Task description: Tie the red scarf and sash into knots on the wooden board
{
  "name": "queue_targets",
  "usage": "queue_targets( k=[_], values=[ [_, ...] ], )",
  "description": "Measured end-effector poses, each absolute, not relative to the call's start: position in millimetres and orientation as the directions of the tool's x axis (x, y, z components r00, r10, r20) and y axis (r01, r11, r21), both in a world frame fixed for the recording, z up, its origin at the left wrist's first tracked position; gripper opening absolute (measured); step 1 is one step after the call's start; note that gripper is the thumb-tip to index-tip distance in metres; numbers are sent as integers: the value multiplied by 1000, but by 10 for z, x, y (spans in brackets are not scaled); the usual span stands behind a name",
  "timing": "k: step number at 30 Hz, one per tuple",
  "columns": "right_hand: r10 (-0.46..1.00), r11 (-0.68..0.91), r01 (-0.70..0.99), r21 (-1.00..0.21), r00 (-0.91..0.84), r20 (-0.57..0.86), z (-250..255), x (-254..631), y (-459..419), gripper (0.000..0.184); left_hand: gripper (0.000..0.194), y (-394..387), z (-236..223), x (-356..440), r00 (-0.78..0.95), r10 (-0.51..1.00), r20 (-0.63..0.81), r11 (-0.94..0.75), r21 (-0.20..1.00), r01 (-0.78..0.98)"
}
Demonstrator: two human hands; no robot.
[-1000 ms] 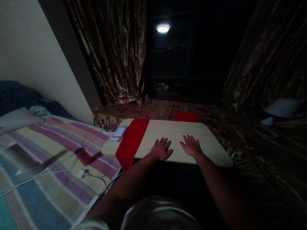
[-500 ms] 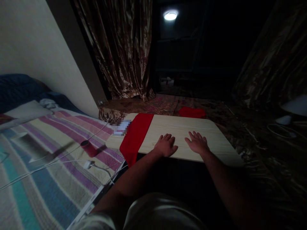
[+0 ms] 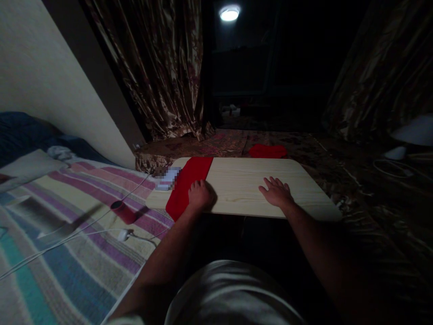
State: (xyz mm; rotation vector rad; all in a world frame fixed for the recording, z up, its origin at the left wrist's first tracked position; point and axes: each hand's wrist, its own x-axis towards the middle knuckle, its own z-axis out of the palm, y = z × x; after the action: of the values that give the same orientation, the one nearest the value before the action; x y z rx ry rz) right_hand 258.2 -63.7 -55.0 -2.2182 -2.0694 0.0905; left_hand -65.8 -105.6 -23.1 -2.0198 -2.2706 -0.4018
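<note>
A red cloth (image 3: 184,187) lies as a band across the left part of a light wooden tabletop (image 3: 233,183). On the cloth's right edge rests my left hand (image 3: 200,196), its fingers curled in against the fabric; the thumb and fingertips are partly hidden. My right hand (image 3: 276,193) lies flat on the bare wood near the front edge, fingers spread and holding nothing. A small white and blue item (image 3: 168,178), blurred in part, sits on the tabletop to the left of the cloth.
The bed (image 3: 91,253) with a striped cover stands on the left, bearing a red cylinder (image 3: 123,212), a white plug (image 3: 123,234) and cables. Another red cloth (image 3: 268,150) lies beyond the table's far edge. A white lamp-like object (image 3: 414,131) is at the right.
My left hand has moved left from the bare wood onto the red cloth, and its spread fingers have curled. My right hand stays flat on the wood. The view has tilted and shifted slightly.
</note>
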Motion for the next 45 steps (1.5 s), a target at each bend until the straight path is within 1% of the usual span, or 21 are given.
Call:
queue_targets(
  k=[2, 6, 12, 17, 20, 26, 29, 31, 32, 34, 36, 37, 38, 40, 42, 45],
  values=[
    [998, -55, 991, -121, 60, 35, -564, 2587, -631, 74, 48, -1021, -243, -757, -170, 965, 200, 148, 118, 982],
    [997, -57, 992, -115, 61, 38, -567, 2586, -629, 74, 40, -909, -281, -895, -141, 971, 195, 130, 71, 989],
    [998, -55, 993, -106, 59, 29, -527, 2581, -653, 73, 37, -788, -366, -997, -84, 968, 236, 63, 96, 993],
    [998, -57, 992, -109, 59, 18, -529, 2590, -647, 73, 39, -805, -427, -1023, -12, 957, 289, -12, 81, 997],
    [998, -49, 992, -115, 52, 24, -541, 2594, -637, 74, 43, -859, -422, -1027, 17, 957, 291, -39, 72, 997],
    [999, -47, 993, -110, 49, 13, -566, 2611, -613, 75, 48, -1021, -365, -943, -32, 960, 279, 11, 77, 997],
    [999, -43, 994, -105, 45, 16, -576, 2616, -605, 77, 49, -1076, -350, -925, -2, 971, 237, -19, 88, 996],
    [999, -39, 994, -105, 41, 20, -581, 2619, -605, 78, 58, -1104, -339, -947, 44, 978, 203, -68, 110, 992],
    [999, -38, 994, -106, 40, 20, -582, 2620, -606, 78, 66, -1121, -332, -965, 96, 980, 173, -118, 121, 986],
    [999, -37, 994, -105, 39, 18, -583, 2625, -611, 79, 87, -1164, -320, -1007, 276, 959, 68, -283, 136, 950],
    [999, -32, 994, -100, 34, 14, -578, 2628, -617, 79, 106, -1217, -317, -1034, 467, 882, -60, -458, 124, 880],
    [999, -28, 995, -98, 30, 13, -573, 2628, -620, 80, 112, -1244, -321, -1039, 522, 846, -109, -512, 106, 852],
    [1000, -25, 995, -97, 27, 11, -566, 2627, -622, 80, 113, -1269, -329, -1036, 544, 828, -137, -538, 80, 839],
    [1000, -23, 995, -98, 24, 4, -549, 2624, -626, 80, 105, -1308, -350, -1016, 535, 832, -144, -538, 22, 843],
    [1000, -24, 995, -99, 23, -4, -531, 2619, -629, 80, 98, -1334, -369, -987, 525, 841, -131, -531, -10, 847],
    [1000, -25, 995, -101, 24, -13, -511, 2619, -638, 80, 98, -1360, -381, -947, 522, 840, -150, -531, -33, 846]
  ],
)
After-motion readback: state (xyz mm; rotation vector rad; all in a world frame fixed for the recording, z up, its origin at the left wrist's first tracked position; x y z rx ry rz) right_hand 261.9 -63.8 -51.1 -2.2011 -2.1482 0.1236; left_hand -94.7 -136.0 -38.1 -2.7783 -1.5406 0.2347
